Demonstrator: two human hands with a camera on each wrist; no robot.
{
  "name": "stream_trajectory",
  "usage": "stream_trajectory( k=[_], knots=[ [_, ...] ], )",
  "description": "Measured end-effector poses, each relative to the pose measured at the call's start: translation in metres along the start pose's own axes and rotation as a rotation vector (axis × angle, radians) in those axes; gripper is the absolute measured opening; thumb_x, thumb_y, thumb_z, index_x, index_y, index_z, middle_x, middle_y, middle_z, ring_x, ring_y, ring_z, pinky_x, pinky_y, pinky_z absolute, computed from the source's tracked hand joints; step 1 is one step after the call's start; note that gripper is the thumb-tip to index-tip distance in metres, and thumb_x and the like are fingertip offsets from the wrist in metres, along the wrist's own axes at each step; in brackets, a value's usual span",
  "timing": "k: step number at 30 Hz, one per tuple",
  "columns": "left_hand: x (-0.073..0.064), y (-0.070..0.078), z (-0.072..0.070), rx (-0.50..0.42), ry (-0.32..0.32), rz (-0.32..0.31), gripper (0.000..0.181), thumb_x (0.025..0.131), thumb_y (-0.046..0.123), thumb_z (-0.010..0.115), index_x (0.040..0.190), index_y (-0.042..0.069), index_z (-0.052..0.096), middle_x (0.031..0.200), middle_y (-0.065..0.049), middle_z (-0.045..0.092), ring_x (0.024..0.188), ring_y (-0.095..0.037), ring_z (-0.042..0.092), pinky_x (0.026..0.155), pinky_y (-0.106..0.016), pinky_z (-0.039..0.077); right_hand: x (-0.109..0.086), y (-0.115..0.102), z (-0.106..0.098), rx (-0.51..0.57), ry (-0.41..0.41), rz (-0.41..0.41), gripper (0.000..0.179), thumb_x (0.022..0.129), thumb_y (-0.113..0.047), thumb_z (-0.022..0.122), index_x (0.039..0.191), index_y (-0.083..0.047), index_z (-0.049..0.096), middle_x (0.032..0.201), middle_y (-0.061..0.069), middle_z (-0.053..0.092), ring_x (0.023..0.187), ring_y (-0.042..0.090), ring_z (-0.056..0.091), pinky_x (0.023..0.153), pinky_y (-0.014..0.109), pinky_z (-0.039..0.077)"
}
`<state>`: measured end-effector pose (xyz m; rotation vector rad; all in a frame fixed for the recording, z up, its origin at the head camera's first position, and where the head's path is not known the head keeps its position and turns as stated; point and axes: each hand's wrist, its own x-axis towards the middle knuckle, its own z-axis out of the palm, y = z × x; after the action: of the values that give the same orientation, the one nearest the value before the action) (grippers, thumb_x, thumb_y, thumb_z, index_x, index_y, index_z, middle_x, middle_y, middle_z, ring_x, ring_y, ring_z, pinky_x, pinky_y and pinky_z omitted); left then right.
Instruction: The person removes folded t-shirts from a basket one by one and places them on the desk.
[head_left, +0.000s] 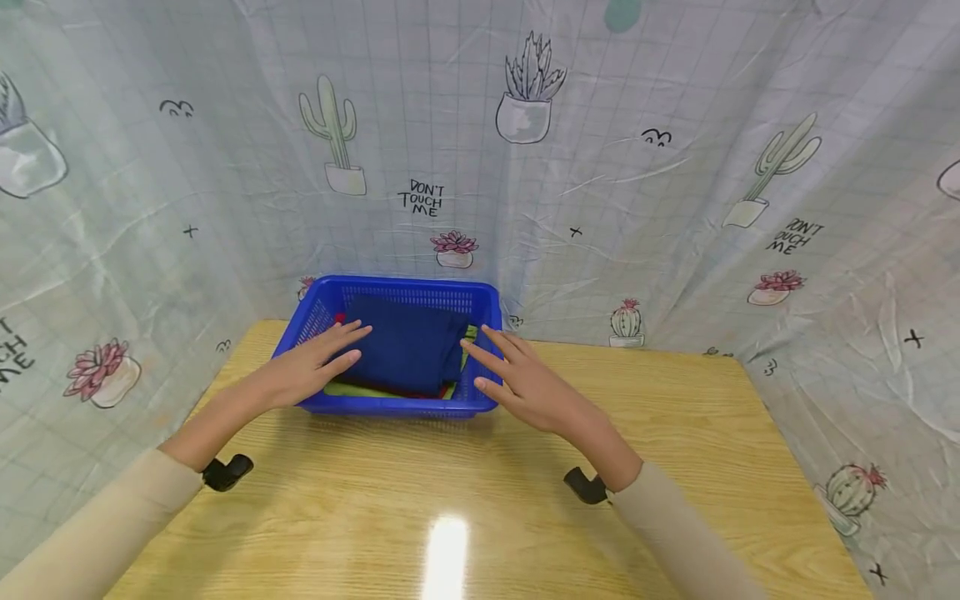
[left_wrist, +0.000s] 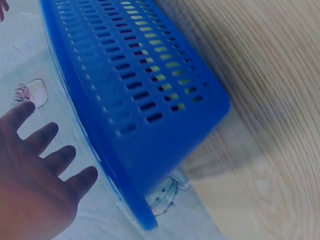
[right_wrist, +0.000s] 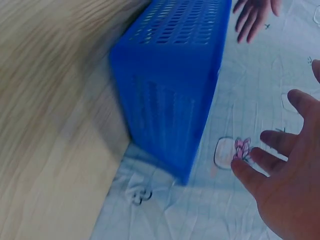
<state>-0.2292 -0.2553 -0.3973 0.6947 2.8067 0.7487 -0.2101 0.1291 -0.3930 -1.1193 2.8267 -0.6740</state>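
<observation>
While neither one clasps anything, the left hand (head_left: 306, 367) and right hand (head_left: 536, 388) hover with fingers spread. Below and between them sits the blue basket (head_left: 390, 407), cradling navy cloth (head_left: 401, 340), folded, I'd guess, to fit inside its walls, with yellow-green fabric (head_left: 354, 389) peeking out beneath.

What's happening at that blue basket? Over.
Left hand and right hand empty, raised above blue plastic basket. Folded navy cloth inside, on top. No obstruction visible.

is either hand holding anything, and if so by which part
Nothing is held: the left hand and right hand hover, spread, above the blue basket, gripping neither it nor the navy cloth inside.
</observation>
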Motion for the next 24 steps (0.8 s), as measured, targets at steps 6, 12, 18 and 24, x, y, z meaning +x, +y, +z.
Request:
stream_trajectory(
  k=[6, 12, 18, 24],
  knots=[
    [0.008, -0.004, -0.014, -0.114, -0.033, -0.022, 0.06, 0.111, 0.046, 0.035, 0.164, 0.018, 0.024, 0.169, -0.017, 0.011, 0.154, -0.045, 0.005, 0.115, -0.072, 0.011, 0.023, -0.008, 0.001, 0.039, 0.016, 0.022, 0.058, 0.108, -0.056, 0.033, 0.162, -0.042, 0.018, 0.171, 0.008, 0.01, 0.154, 0.039, 0.011, 0.117, 0.067, 0.019],
    [0.019, -0.006, -0.026, -0.195, -0.044, -0.04, 0.062, 0.111, 0.047, 0.032, 0.164, 0.016, 0.02, 0.169, -0.021, 0.01, 0.152, -0.048, 0.008, 0.114, -0.073, 0.013, 0.05, -0.013, -0.001, 0.127, -0.001, 0.068, 0.062, 0.108, -0.054, 0.036, 0.164, -0.038, 0.015, 0.17, 0.012, 0.009, 0.155, 0.041, 0.01, 0.118, 0.068, 0.016],
    [0.043, -0.01, -0.039, -0.318, -0.104, -0.128, 0.072, 0.109, 0.055, 0.029, 0.166, 0.014, 0.01, 0.169, -0.022, 0.004, 0.152, -0.049, 0.005, 0.114, -0.074, 0.011, 0.093, -0.009, -0.006, 0.28, -0.032, 0.156, 0.064, 0.108, -0.051, 0.04, 0.165, -0.03, 0.018, 0.169, 0.01, 0.019, 0.155, 0.033, 0.017, 0.121, 0.058, 0.021],
    [0.067, -0.025, -0.039, -0.502, -0.159, -0.234, 0.081, 0.106, 0.059, 0.035, 0.166, 0.016, 0.001, 0.169, -0.022, -0.003, 0.153, -0.048, -0.001, 0.111, -0.077, 0.013, 0.13, -0.007, -0.002, 0.476, -0.087, 0.379, 0.066, 0.107, -0.046, 0.046, 0.164, -0.025, 0.021, 0.168, 0.003, 0.024, 0.153, 0.028, 0.024, 0.12, 0.051, 0.027]
  ],
)
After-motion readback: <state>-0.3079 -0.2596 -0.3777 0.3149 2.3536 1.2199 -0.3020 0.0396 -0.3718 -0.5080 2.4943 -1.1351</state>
